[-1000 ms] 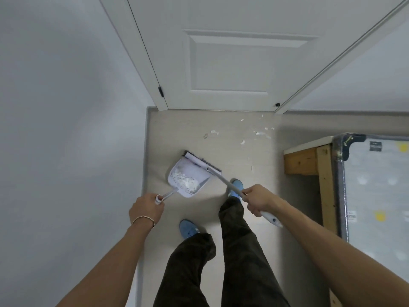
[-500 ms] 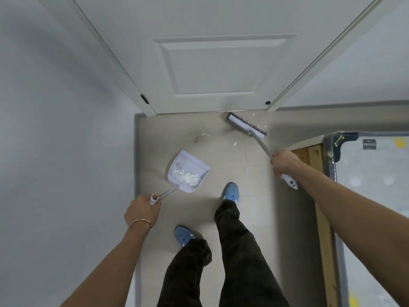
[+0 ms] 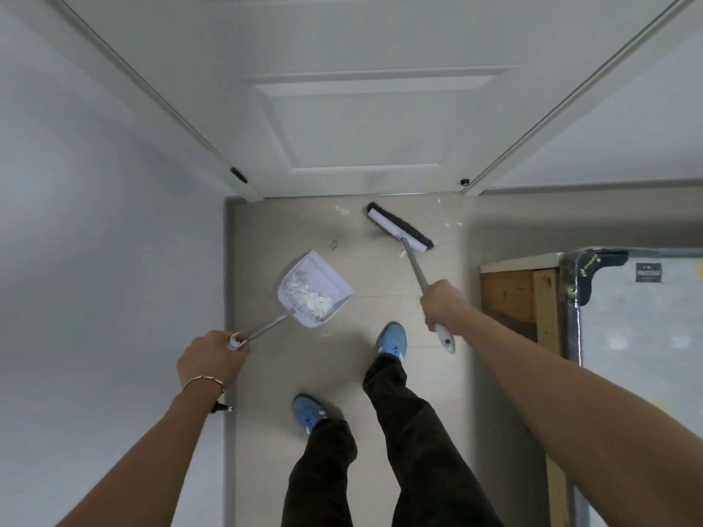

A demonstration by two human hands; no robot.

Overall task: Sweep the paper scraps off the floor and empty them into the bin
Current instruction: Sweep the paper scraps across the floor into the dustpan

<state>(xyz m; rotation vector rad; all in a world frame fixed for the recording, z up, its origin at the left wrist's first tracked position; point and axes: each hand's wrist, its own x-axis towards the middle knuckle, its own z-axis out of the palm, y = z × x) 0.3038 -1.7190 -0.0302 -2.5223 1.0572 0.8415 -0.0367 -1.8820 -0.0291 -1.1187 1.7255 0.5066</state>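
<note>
Left hand: fingers wrapped round the dustpan handle; pan carries a heap of scraps.
Right hand: fingers closed round the broom handle; head on the floor near the door.
Paper scraps: several loose beside the broom head, along the threshold.
Bin: not in view.
Risk: tilting the pan would likely spill the collected heap; a hard stroke could scatter pieces under the door.

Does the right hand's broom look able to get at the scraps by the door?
Probably yes: the right hand holds the broom with its head already among the scraps, bare floor between.
</note>
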